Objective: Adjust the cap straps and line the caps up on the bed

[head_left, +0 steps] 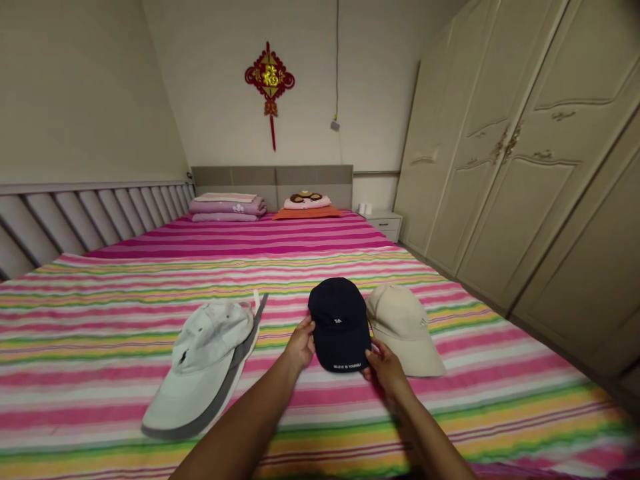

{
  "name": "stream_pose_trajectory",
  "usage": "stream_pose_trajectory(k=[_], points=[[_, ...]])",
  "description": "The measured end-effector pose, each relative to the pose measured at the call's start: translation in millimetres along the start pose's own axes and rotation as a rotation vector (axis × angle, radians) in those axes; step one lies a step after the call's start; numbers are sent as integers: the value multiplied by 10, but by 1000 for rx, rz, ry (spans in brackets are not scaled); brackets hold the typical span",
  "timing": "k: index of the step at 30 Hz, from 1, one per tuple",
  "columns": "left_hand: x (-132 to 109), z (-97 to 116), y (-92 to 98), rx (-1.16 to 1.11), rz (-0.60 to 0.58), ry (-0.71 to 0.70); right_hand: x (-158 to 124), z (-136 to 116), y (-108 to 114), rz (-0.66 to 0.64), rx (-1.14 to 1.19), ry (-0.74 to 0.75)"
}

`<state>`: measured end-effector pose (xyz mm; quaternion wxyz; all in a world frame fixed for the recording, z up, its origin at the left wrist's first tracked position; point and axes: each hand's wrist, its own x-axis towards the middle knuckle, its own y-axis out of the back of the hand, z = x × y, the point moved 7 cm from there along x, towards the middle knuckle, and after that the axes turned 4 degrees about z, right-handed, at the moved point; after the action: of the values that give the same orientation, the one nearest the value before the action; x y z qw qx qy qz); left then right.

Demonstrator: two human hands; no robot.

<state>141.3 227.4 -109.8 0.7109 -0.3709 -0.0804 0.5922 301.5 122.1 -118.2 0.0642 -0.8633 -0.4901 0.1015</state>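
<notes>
A dark navy baseball cap [340,340] with white lettering along its brim lies on the striped bed, brim toward me. My left hand [301,343] grips its left edge, with the fingers tucked partly out of sight. At the brim's right side, my right hand [384,367] pinches the edge between thumb and fingers. Just right of the navy cap rests a beige cap [400,327], its left part close against or behind the navy one. Off to the left, a white cap [203,360] with a small dark logo lies with its brim pointing toward the lower left.
The striped bedsheet [125,320] spreads under the caps. Folded purple bedding [227,208] and a pink pillow [307,202] sit by the headboard [310,179]. A railing [100,213] runs along the left. A wardrobe [500,187] and a nightstand [385,223] stand at right.
</notes>
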Motion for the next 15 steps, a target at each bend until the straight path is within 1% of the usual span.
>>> stream_pose_trajectory(k=[4,8,11,15], points=[[96,-51,-1,88,74,42,68,2,66,91,-213,52],[115,-103,24,155,120,49,74,-67,117,142,-451,111],[93,-116,58,208,149,45,60,-144,112,147,-604,158],[58,-126,92,307,170,58,27,-187,76,114,-759,161]])
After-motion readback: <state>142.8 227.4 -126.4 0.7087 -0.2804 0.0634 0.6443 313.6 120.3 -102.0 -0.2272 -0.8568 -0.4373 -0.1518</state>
